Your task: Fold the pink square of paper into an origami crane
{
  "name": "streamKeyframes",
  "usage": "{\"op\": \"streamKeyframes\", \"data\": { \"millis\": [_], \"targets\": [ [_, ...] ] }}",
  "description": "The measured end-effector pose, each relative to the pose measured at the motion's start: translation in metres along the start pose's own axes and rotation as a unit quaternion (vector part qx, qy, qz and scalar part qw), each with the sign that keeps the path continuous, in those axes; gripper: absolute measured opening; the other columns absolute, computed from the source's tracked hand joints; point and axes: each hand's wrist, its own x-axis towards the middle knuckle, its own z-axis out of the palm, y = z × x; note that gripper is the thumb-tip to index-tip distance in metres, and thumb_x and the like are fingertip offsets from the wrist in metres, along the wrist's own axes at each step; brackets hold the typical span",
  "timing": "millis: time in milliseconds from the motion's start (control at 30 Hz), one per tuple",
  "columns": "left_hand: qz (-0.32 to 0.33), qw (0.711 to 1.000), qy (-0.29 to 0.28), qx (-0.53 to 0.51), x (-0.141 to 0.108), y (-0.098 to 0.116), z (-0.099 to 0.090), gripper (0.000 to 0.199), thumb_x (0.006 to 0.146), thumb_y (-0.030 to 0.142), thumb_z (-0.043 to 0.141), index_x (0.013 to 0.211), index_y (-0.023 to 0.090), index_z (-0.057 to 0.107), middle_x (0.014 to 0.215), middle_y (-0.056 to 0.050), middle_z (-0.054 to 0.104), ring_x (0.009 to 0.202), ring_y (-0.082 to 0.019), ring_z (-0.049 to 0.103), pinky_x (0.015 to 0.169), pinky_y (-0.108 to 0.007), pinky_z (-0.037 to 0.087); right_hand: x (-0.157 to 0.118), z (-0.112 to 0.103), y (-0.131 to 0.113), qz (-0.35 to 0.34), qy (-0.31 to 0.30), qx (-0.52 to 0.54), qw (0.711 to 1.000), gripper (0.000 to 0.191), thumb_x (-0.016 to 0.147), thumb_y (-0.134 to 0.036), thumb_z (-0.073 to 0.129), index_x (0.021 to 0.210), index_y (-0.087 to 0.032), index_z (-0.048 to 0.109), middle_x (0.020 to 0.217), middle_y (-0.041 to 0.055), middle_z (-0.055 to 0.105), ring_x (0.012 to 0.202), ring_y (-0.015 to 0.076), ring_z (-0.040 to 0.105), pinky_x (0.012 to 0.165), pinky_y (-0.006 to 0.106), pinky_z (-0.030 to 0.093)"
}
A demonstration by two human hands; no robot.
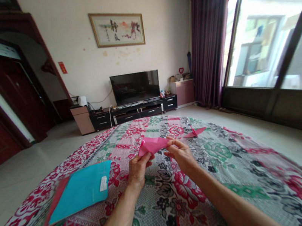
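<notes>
A folded piece of pink paper (154,144) is held up between both hands, a little above the patterned cloth. My left hand (139,169) pinches its lower left part, thumb in front. At the paper's right end, the thumb and fingers of my right hand (181,154) close on the tip. Beyond my right hand, a pink folded-paper figure with pointed ends (195,132) rests on the cloth. Left of my left hand lies a flat blue packet or stack of sheets (79,189) with a white label, a reddish layer showing under its left edge.
A floral cloth (224,177) covers the round table before me. Across the room, a television (135,88) stands on a black low cabinet (151,112). Purple curtains (210,35) and a large window are at the right; dark red doors (20,84) are at the left.
</notes>
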Motion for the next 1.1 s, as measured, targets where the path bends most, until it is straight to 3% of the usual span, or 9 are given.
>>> {"op": "streamKeyframes", "data": {
  "millis": [133, 300, 467, 567, 800, 933, 1100],
  "targets": [
    [0.013, 0.999, -0.008, 0.033, -0.002, 0.001, 0.001, 0.031, 0.060, 0.039, 0.072, 0.074, 0.011, 0.072, 0.070, -0.011, 0.070, 0.070, -0.019, 0.064, 0.062, -0.028, 0.046, 0.000, 0.000, -0.002, -0.007, -0.006, -0.044, 0.999, 0.011, 0.058, -0.022, 0.061, 0.068, -0.019, 0.060, 0.116, 0.0024, 0.056, 0.067, 0.0098, 0.058, 0.059, 0.026, 0.051],
    [0.030, 0.995, -0.013, 0.091, -0.005, 0.003, 0.004, 0.026, 0.064, 0.038, 0.068, 0.070, 0.013, 0.072, 0.067, -0.009, 0.070, 0.068, -0.019, 0.063, 0.060, -0.028, 0.045, 0.000, 0.000, -0.004, -0.001, -0.016, -0.079, 0.997, 0.030, 0.056, -0.026, 0.064, 0.086, -0.021, 0.063, 0.114, 0.0055, 0.056, 0.066, 0.0110, 0.058, 0.052, 0.024, 0.049],
    [0.042, 0.991, -0.025, 0.128, -0.005, 0.002, 0.004, 0.022, 0.064, 0.036, 0.067, 0.067, 0.015, 0.072, 0.064, -0.006, 0.069, 0.062, -0.017, 0.060, 0.058, -0.026, 0.044, 0.004, -0.006, -0.006, -0.029, -0.001, -0.122, 0.992, 0.020, 0.056, -0.030, 0.067, 0.071, -0.018, 0.064, 0.126, 0.0078, 0.049, 0.077, 0.0166, 0.061, 0.053, 0.026, 0.049],
    [0.045, 0.991, -0.016, 0.123, -0.004, 0.001, 0.003, 0.023, 0.063, 0.037, 0.067, 0.065, 0.014, 0.071, 0.061, -0.005, 0.068, 0.059, -0.015, 0.059, 0.056, -0.025, 0.043, 0.004, -0.009, -0.011, -0.009, -0.010, -0.141, 0.990, 0.017, 0.056, -0.031, 0.067, 0.062, -0.016, 0.061, 0.124, 0.0082, 0.051, 0.085, 0.0198, 0.060, 0.056, 0.026, 0.050],
    [0.021, 0.999, 0.011, 0.049, -0.001, 0.002, 0.002, 0.026, 0.060, 0.037, 0.069, 0.065, 0.012, 0.069, 0.059, -0.006, 0.066, 0.061, -0.017, 0.060, 0.054, -0.025, 0.044, 0.001, -0.009, -0.020, 0.078, -0.107, -0.094, 0.987, 0.021, 0.055, -0.031, 0.069, 0.059, -0.016, 0.056, 0.129, 0.0058, 0.049, 0.081, 0.0159, 0.059, 0.059, 0.027, 0.051],
    [0.015, 0.999, 0.017, 0.046, -0.001, 0.002, 0.003, 0.026, 0.059, 0.036, 0.070, 0.065, 0.011, 0.068, 0.059, -0.006, 0.066, 0.061, -0.017, 0.061, 0.054, -0.024, 0.043, 0.006, -0.014, -0.014, 0.018, -0.119, -0.145, 0.982, 0.016, 0.059, -0.029, 0.066, 0.065, -0.016, 0.059, 0.127, 0.0069, 0.048, 0.070, 0.0114, 0.058, 0.054, 0.024, 0.050],
    [0.026, 0.996, 0.016, 0.081, -0.002, 0.000, 0.004, 0.027, 0.061, 0.038, 0.068, 0.064, 0.011, 0.067, 0.058, -0.005, 0.066, 0.060, -0.016, 0.060, 0.053, -0.025, 0.044, 0.018, -0.022, 0.004, -0.077, -0.099, -0.271, 0.954, 0.007, 0.059, -0.019, 0.058, 0.065, -0.017, 0.061, 0.109, 0.0053, 0.058, 0.066, 0.0113, 0.058, 0.050, 0.022, 0.050]
  ]
}}
